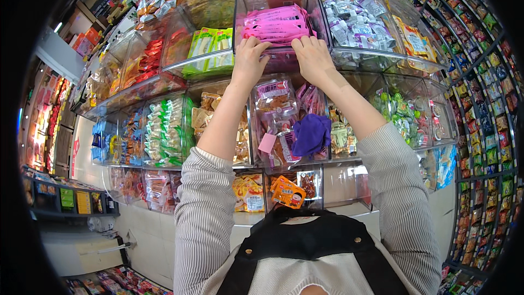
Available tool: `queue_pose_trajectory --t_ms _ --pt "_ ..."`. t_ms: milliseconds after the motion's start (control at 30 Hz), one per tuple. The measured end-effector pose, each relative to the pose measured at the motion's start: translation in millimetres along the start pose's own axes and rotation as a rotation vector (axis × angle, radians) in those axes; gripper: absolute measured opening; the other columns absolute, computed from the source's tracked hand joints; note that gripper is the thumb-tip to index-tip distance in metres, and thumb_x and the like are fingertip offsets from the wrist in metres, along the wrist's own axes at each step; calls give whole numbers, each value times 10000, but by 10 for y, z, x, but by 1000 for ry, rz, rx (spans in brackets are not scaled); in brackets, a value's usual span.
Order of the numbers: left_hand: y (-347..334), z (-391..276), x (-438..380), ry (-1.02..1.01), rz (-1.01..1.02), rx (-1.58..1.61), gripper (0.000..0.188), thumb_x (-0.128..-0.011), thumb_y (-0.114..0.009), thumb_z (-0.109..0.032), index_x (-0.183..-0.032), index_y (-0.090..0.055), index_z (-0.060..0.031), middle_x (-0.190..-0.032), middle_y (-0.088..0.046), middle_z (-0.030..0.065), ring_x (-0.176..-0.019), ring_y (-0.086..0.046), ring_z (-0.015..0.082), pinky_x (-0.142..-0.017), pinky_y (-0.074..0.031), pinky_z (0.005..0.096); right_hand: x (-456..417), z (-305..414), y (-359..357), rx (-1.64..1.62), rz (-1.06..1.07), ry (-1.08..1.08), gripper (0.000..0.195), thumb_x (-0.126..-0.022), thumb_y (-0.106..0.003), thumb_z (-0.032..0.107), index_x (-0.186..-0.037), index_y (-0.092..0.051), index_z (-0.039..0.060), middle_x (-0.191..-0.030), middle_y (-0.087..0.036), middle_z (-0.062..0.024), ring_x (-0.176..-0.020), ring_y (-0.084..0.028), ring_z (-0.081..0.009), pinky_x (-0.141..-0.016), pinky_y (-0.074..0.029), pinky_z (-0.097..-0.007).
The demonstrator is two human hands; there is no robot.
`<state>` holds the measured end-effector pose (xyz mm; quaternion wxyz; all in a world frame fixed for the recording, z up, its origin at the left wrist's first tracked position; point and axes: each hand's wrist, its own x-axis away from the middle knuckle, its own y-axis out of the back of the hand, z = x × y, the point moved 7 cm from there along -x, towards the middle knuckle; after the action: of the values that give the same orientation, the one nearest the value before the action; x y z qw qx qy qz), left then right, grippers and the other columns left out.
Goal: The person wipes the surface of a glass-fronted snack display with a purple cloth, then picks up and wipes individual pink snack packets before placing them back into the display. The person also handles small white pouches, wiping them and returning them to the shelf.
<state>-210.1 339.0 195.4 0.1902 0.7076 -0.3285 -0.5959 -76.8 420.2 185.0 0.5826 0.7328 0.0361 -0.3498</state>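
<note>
Both my hands rest at the front edge of a clear plastic bin (pixel 236 16) that holds a pile of pink snack packets (pixel 278 22). My left hand (pixel 250 59) is at the bin's left front corner, its thumb and fingers bent over the edge by the packets. My right hand (pixel 313 58) is at the right, fingertips on the edge and the nearest packets. Whether either hand grips a packet or only the rim cannot be told. Below, a crumpled purple cloth (pixel 312 134) and a pink paper square (pixel 267 143) lie on noodle snack packs (pixel 275 97) in a lower bin.
Yellow-green packs (pixel 209 45) fill the bin to the left, white-and-purple spouted pouches (pixel 360 24) the one to the right. Lower tiers hold green-and-white packets (pixel 163 129) and orange packs (pixel 289 191). Tall shelves of snacks (pixel 487 131) stand at the right.
</note>
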Motion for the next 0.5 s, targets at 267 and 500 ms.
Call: queue_pose_trajectory --t_ms 267,500 --pt "11 24 31 35 84 73 272 -777 -683 -31 -1046 -718 -58 -933 -608 117 -940 -564 303 -866 -460 395 59 -39 -36 -12 2 11 190 -833 -542 67 -1022 -537 87 -1003 -572 -123 -982 -556 -299 -835 -425 -416" --pt "40 68 24 54 107 64 284 -792 -670 -14 -1070 -707 -57 -966 -606 128 -981 -564 321 -904 -454 398 1 -50 -9 -22 -21 1 175 -847 -502 74 -1012 -556 93 -985 -586 -110 -981 -568 -291 -852 -425 -413"
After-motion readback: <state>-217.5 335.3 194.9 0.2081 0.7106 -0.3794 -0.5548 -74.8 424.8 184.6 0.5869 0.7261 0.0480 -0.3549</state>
